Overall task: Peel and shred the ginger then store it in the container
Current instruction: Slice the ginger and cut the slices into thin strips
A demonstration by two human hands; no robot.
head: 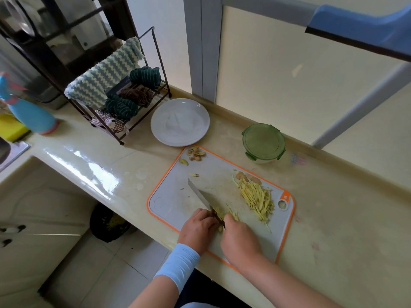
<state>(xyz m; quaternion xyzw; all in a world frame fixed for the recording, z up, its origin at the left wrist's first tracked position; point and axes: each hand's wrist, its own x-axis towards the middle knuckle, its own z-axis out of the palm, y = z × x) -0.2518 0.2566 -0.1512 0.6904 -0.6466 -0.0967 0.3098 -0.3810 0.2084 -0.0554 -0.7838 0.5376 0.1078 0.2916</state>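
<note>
Ginger (255, 197) lay mostly shredded on the right of the board (169, 203). My left grip (198, 223) pinched the last piece (220, 228) near the board's front edge, hard against the knife (200, 194) my right grip (240, 236) held. I judged a slip would cut fingers.

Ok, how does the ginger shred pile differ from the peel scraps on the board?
The shred pile is pale yellow, long thin strips; the peel scraps are brownish, short chunks. The shred pile is the bigger heap, at the right of the cutting board; the peel scraps sit at its far corner. Both lie on it.
</note>
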